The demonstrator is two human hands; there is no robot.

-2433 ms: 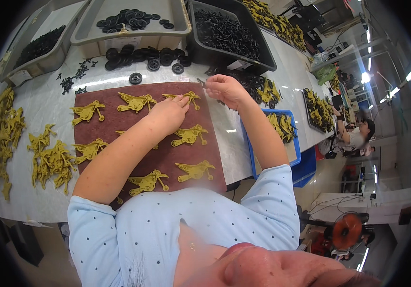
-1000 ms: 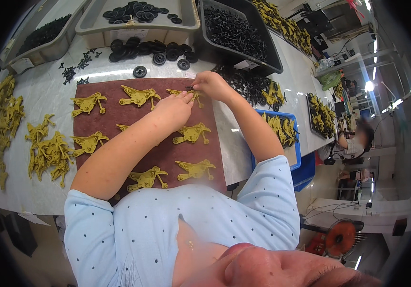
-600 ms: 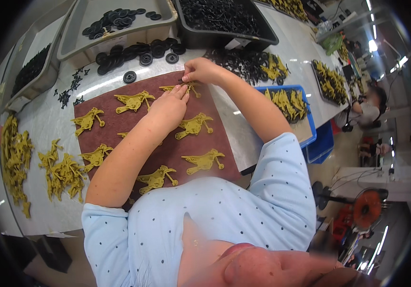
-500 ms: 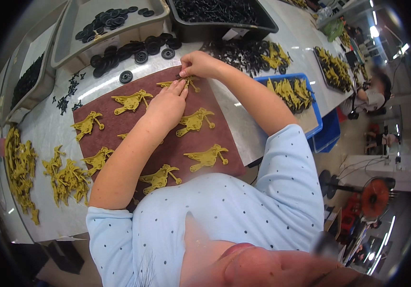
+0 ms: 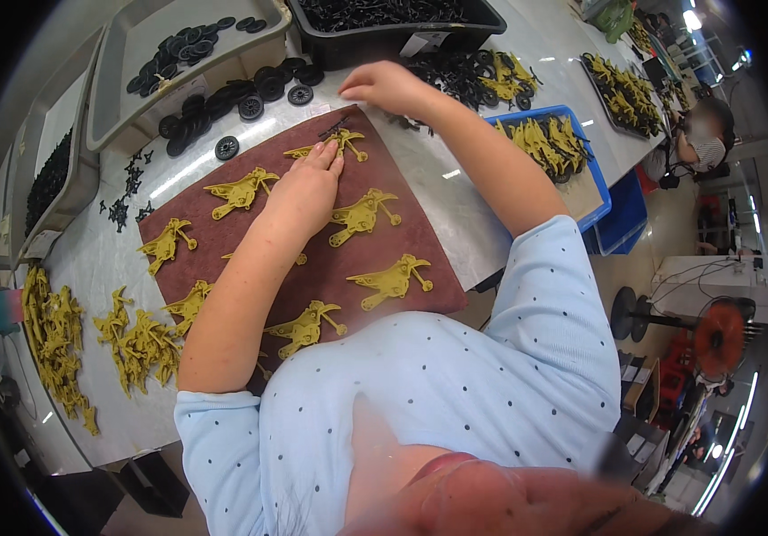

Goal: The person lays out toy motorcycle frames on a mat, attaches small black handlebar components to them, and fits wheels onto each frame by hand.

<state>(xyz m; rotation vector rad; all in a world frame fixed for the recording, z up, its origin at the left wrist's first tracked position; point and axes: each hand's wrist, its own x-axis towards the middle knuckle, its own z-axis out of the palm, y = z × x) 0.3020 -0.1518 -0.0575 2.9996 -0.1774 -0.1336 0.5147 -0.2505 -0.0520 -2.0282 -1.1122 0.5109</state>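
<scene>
My left hand (image 5: 305,189) lies with fingers stretched over a yellow plastic toy-vehicle frame (image 5: 348,143) at the far edge of a maroon cloth (image 5: 313,277). A thin black part (image 5: 336,127) rests across that frame. My right hand (image 5: 391,87) is lifted beyond the cloth's far edge, over the metal table; nothing shows in its fingers, which are partly turned from view. More yellow frames lie spaced out on the cloth, such as one frame (image 5: 363,216) right of my left hand and another frame (image 5: 241,192) left of it.
Black wheels (image 5: 250,107) line up before a grey bin (image 5: 103,129). A black bin (image 5: 330,49) of black parts stands behind. Yellow frames (image 5: 54,330) heap at left; a blue-rimmed tray (image 5: 600,201) with assembled pieces stands right. A person (image 5: 701,147) sits farther off.
My right hand has let go of the black part at the yellow frame and moved up and right. The black part now shows on the frame. My left hand has stayed on it.
</scene>
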